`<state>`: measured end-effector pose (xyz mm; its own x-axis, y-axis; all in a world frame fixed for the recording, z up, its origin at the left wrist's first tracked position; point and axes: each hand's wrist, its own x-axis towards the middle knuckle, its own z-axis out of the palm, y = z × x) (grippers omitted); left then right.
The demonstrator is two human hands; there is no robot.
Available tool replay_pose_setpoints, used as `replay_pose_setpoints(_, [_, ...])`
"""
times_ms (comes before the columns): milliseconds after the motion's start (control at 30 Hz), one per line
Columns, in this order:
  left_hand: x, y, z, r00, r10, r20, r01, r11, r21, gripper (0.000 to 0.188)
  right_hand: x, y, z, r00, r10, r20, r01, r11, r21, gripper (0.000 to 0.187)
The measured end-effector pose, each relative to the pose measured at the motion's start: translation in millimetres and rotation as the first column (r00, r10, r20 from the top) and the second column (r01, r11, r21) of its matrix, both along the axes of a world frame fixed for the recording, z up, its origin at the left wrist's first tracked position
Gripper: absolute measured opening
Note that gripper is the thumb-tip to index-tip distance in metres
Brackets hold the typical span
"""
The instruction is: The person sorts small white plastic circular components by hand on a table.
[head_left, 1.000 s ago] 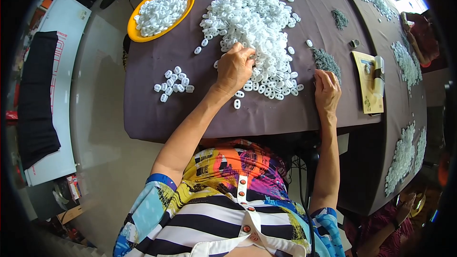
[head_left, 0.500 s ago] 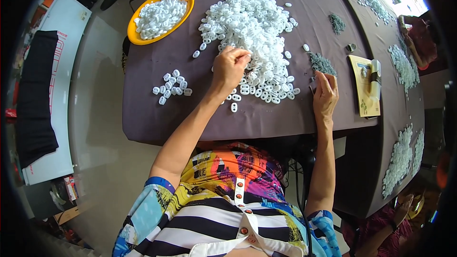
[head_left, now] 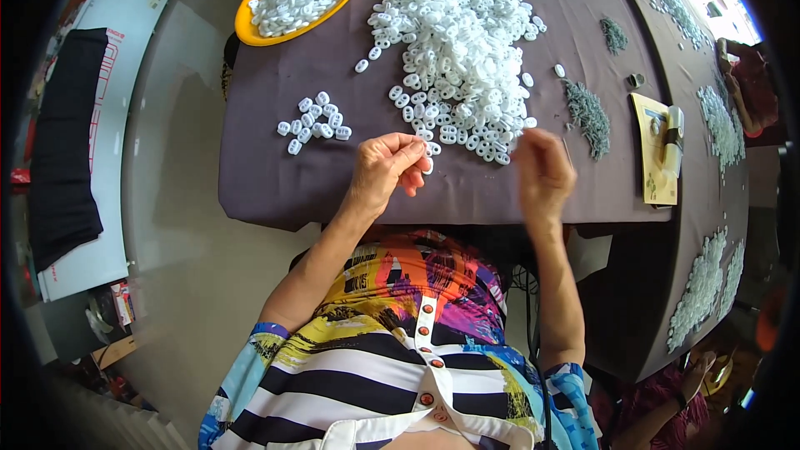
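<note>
A large heap of white oval plastic pieces with two holes point(head_left: 467, 42) spreads over the dark tablecloth in front of me. At its near edge, my left hand point(head_left: 382, 173) pinches one small white piece between thumb and forefinger; loose pieces lie just beside the fingertips. My right hand point(head_left: 546, 173) is off to the right of the heap, blurred, its fingers drawn together; whatever is in them is too small to make out. Beyond it lies a pile of small grey bits point(head_left: 588, 118). A small group of white pieces point(head_left: 315, 123) sits apart on the left.
A yellow oval dish point(head_left: 243, 27) of white pieces stands at the far left. On the right are a second grey pile point(head_left: 614, 36), a small dark ring-like object point(head_left: 636, 80) and a yellow packet point(head_left: 654, 179) with a clear-and-black item. Another person's arm point(head_left: 667, 412) shows at lower right.
My left hand has drawn back from the heap toward me. The right hand has left the grey pile and moved leftward. The whole view has shifted slightly.
</note>
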<state>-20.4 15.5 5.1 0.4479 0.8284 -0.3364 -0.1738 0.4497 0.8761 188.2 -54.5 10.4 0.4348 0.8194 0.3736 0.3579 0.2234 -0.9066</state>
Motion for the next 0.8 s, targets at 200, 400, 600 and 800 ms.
replay_pose_setpoints(200, [10.1,-15.4,-3.6,0.998,-0.012,-0.063,0.014,0.999,0.041,0.018,-61.9,0.8,-16.5,0.858,0.255,-0.446,-0.329,0.94,-0.096,0.003])
replay_pose_setpoints(400, [8.7,-15.9,-6.2,0.997,-0.051,-0.061,0.059,0.99,0.127,0.015,-63.3,1.3,-24.1,0.907,0.297,-0.299,-0.347,0.929,-0.129,0.004])
replay_pose_setpoints(600, [7.5,-17.3,-7.0,0.997,-0.05,-0.061,0.056,0.993,0.105,0.014,-61.3,0.7,-21.2,0.89,0.237,-0.389,-0.312,0.939,-0.141,0.006])
replay_pose_setpoints(800, [9.4,-18.9,-4.8,0.996,-0.06,-0.069,0.07,0.985,0.156,0.014,-59.8,0.7,-24.5,0.905,0.304,-0.297,-0.346,0.933,-0.101,0.009])
